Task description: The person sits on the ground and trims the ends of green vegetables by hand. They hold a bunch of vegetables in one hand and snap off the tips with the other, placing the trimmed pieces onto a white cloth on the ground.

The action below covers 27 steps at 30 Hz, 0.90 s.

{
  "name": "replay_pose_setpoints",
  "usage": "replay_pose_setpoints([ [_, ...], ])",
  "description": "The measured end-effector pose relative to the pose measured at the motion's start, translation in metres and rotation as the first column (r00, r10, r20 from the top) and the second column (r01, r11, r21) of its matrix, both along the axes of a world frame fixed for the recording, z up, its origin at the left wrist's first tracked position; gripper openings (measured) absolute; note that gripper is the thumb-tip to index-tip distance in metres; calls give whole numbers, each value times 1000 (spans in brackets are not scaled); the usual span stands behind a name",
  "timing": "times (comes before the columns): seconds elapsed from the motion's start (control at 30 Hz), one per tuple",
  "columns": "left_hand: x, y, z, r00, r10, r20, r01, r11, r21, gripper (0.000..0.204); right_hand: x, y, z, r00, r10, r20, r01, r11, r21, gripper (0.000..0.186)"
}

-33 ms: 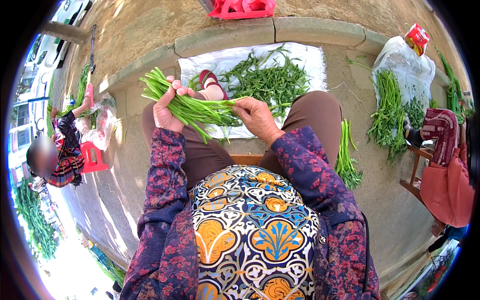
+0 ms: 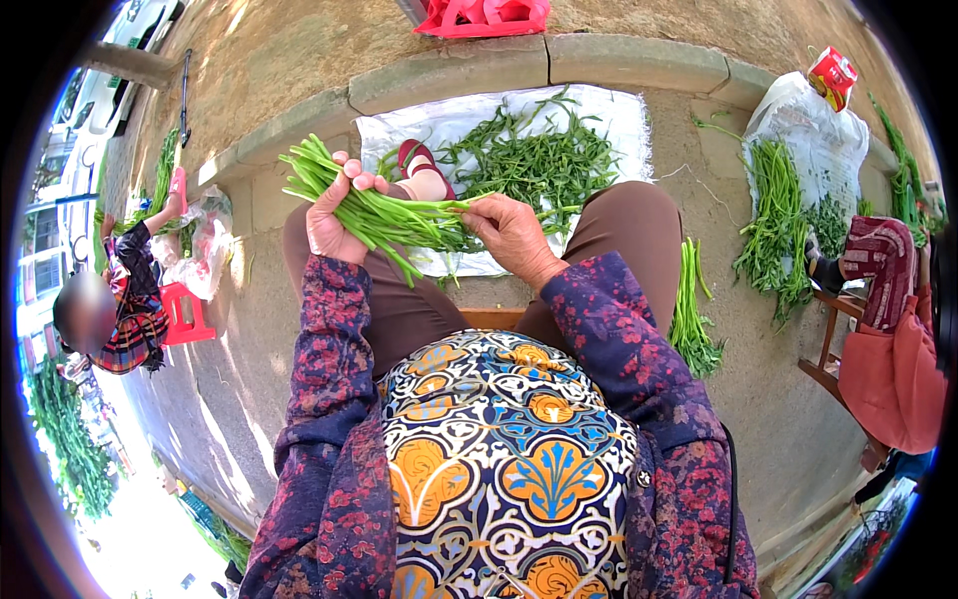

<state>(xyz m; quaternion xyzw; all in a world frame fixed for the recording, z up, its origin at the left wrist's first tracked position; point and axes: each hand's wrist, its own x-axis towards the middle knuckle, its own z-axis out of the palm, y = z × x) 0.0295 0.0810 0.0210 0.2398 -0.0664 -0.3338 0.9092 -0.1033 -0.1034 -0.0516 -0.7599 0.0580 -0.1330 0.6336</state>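
My left hand [image 2: 337, 220] is wrapped round a bunch of long green vegetable stems [image 2: 399, 217], held over my lap with the cut ends up at the left. At the leafy end, the thumb and fingers of my right hand [image 2: 511, 236] pinch a stem; its tip is hidden by the fingers. Beyond my knees lies a white sheet [image 2: 399, 125], and a loose heap of green leaves [image 2: 549, 155] is spread over it. A second bunch of stems [image 2: 689, 309] rests on the ground beside my right leg.
More greens [image 2: 776, 215] lie by a white plastic sack [image 2: 813, 130] at the right, near a seated person in a salmon top [image 2: 893, 369]. On the left, another person is near a red plastic stool [image 2: 185, 314]. A stone kerb [image 2: 629, 62] runs behind the sheet; a red bag [image 2: 484, 18] lies beyond.
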Motion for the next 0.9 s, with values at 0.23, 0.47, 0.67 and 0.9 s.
replay_pose_setpoints([
  [0.23, 2, 4, -3, 999, 24, -23, -23, 999, 31, 24, -4, -11, 25, 998, -64, 4, 63, 970, -235, 9],
  [0.47, 1, 4, -6, 999, 23, -31, -19, 995, 97, 25, 1, -15, 22, 977, -141, 162, 178, 953, -244, 8],
  [0.67, -1, 0, -3, 998, 29, -56, -23, 995, 97, 23, -1, -5, 21, 997, -75, -34, 75, 997, 15, 18],
  [0.9, -10, -13, -1, 990, 19, -141, 0, 991, 134, 20, 0, -10, 40, 978, -72, 198, 168, 834, -526, 18],
])
